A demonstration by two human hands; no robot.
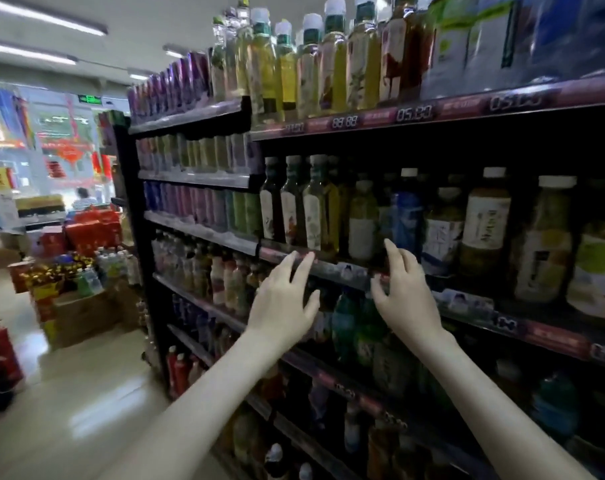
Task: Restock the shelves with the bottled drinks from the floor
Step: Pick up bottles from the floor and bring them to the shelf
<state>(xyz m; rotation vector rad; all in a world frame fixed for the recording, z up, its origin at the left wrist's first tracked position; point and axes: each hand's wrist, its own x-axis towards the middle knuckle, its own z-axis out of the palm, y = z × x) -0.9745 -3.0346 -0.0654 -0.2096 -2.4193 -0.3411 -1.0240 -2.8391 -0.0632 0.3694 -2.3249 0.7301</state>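
Both hands, the left hand (pixel 283 308) and right hand (pixel 405 295), reach empty with fingers spread toward the shelf edge (pixel 339 270), where a careless nudge could topple the crowded bottles (pixel 314 206).

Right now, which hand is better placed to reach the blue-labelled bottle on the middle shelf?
Right hand: its fingertips are just below the blue-labelled bottle. The left hand is farther along the shelf edge.

The price tags (pixel 415 114) on the shelf rail (pixel 571 93) are too blurred to read. Some top bottles (pixel 363 60) lose their caps at the upper edge. The left hand (pixel 280 306) covers part of the lower bottles (pixel 346 327).
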